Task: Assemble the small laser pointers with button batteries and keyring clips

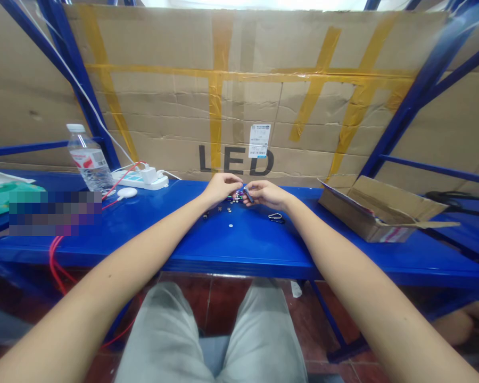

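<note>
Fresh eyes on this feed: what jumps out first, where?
A big cardboard sheet printed LED and crossed with yellow tape fills the back, behind the blue table. Near the table's middle, the left hand and right hand are close together by small scattered parts, the right pinching a small dark piece. An open cardboard box sits to the right.

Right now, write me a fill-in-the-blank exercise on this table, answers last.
Of the left hand and the right hand, the one nearer the clip is the ____.
The bottle wears a cap coloured ____.
Black letters on the cardboard spell ____.
The open box stands on a table coloured ____.
Answers: right; white; LED; blue.
</note>
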Tool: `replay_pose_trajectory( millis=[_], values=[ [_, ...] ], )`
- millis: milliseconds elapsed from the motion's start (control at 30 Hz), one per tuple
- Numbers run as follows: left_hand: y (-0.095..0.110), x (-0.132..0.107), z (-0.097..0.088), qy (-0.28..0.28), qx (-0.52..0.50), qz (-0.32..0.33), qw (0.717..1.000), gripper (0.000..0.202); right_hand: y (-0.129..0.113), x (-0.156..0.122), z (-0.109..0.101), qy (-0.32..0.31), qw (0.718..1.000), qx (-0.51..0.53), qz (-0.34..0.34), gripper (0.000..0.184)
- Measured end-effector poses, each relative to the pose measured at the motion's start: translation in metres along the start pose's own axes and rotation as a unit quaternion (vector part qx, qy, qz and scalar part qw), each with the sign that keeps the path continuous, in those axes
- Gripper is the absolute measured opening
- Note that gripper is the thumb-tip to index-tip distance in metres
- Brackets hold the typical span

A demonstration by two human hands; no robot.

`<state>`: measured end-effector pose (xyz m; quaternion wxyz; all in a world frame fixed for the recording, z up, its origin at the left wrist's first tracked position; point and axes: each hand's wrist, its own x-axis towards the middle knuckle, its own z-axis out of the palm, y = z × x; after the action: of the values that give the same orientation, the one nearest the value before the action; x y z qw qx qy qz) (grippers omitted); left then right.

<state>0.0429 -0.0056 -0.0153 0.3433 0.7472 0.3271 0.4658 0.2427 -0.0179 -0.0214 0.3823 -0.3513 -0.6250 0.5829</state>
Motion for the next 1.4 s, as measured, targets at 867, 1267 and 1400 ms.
replay_pose_trajectory(
  millis=[867,1267,1400],
  values=[
    [-0.001,-0.0036,0.0073,0.02,0.118,0.185,0.975,0.013,-0.0023,-0.0003,0.0033,-0.012,0.994,0.004,-0.11,0.025],
    [-0.0014,-0.0032,0.0065,0.02,0.164,0.252,0.953,0.011,-0.001,0.0016,0.0018,0.001,0.992,0.012,-0.122,0.025],
    [-0.0032,-0.0022,0.0059,0.019,0.175,0.264,0.948,0.013,-0.0004,0.0019,0.0016,0.0,0.992,0.005,-0.129,0.025]
  ],
)
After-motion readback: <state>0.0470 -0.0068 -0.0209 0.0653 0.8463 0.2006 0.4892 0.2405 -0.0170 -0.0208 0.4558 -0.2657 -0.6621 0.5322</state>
